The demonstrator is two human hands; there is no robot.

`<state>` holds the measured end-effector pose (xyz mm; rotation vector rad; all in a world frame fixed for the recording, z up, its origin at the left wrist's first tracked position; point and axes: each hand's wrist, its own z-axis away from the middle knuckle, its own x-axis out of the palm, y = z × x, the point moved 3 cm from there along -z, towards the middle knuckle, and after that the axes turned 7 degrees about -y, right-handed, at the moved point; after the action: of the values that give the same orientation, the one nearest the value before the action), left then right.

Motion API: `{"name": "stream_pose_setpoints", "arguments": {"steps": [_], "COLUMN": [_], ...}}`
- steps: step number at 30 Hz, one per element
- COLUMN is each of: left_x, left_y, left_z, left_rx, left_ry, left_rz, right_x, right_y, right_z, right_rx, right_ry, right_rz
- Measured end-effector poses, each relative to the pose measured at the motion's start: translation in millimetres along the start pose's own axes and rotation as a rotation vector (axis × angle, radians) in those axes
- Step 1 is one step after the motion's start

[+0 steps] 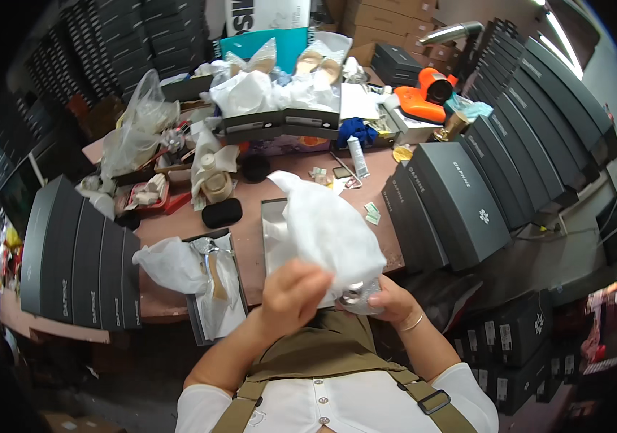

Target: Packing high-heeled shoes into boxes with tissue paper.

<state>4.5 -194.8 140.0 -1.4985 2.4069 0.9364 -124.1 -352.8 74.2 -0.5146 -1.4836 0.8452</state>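
A glittery silver shoe (pixel 358 301) is in my right hand (pixel 396 299), whose fingers wrap round its side close to my body. White tissue paper (pixel 333 227) rises from the shoe in a loose, puffed sheet and hides much of it. My left hand (pixel 295 294) is closed at the tissue's lower left edge, its fingers curled; the pinched part is partly hidden. Behind the tissue lies an open grey shoebox (pixel 274 252), mostly covered from view. To the left, another open box (pixel 237 299) holds a shoe (pixel 216 278) with tissue paper (pixel 172 265) spilling over its side.
Dark shoeboxes stand in rows at left (pixel 81 260) and right (pixel 460 206). Two boxes with tissue-wrapped shoes (pixel 315 119) sit at the back. A white tube (pixel 358 157), a black oval item (pixel 222 213), a tape roll (pixel 216 186) and an orange device (pixel 420 105) lie about the pink table (pixel 160 225).
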Motion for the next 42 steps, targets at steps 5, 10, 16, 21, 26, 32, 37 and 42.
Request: {"name": "stream_pose_setpoints", "arguments": {"steps": [5,10,16,21,26,32,37,42], "left_x": [2.7,-2.1,20.7,49.0,65.7,-56.0,-83.7,-104.7], "left_y": [27.8,27.0,27.7,42.1,34.0,-88.1,-136.6,-91.3], "left_z": [11.2,42.1,43.8,75.9,62.4,154.7,242.6,215.4], "left_rx": [0.112,-0.108,-0.041,-0.031,-0.112,-0.946,-1.339,-1.209], "left_ry": [-0.114,-0.204,-0.241,-0.499,-0.776,-0.099,-0.193,0.177], "left_rz": [0.09,0.051,0.243,0.467,0.324,-0.519,-0.3,-0.086], "right_x": [30.6,-8.8,-8.6,-30.6,-58.0,-147.4,-190.1,-77.1], "right_y": [36.8,42.9,50.3,25.5,-6.8,-56.3,-9.0,-19.8], "right_z": [-38.6,-57.9,-60.8,-59.9,-48.0,0.0,12.7,21.4], "right_rx": [-0.432,-0.39,-0.404,-0.321,-0.258,-0.056,0.177,1.068], "right_ry": [0.165,0.009,0.096,0.123,0.343,0.648,0.52,-0.255], "right_rz": [-0.273,0.11,-0.013,0.119,0.57,1.785,2.225,1.899]}}
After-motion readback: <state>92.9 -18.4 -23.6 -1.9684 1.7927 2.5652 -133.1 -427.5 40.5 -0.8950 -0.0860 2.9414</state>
